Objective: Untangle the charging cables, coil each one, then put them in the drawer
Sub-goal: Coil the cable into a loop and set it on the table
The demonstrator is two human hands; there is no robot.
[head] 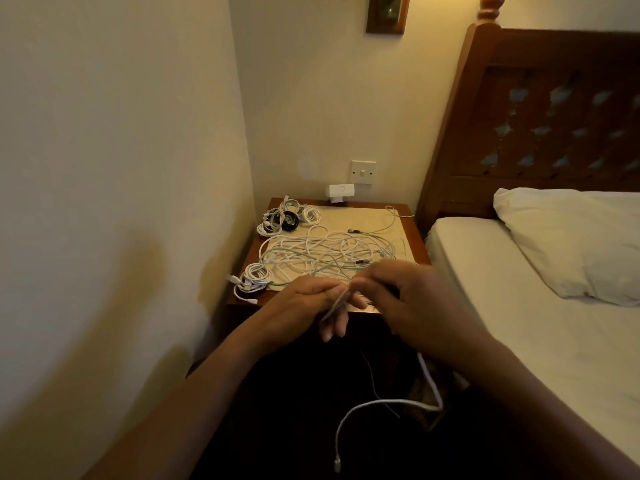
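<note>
Beside the bed (pixel 519 306), I log the nightstand (pixel 414 244) carrying a loose tangle of cables (pixel 329 251) mid-top. Coiled bundles (pixel 287 216) sit at its rear-left corner and a single coil (pixel 254 277) at the front-left. Over the front edge, my view shows the left hand (pixel 304 301) and right hand (pixel 415 299) both pinching one white cable (pixel 381 403), its end dangling below.

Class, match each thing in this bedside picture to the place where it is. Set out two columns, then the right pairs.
Things
1. black coil
2. tangle of white cables
3. pillow
4. light switch

Places
a. on the wall
b. middle of the bedside table
c. back left of the bedside table
d. on the bed

Pairs: 1-c, 2-b, 3-d, 4-a
</note>
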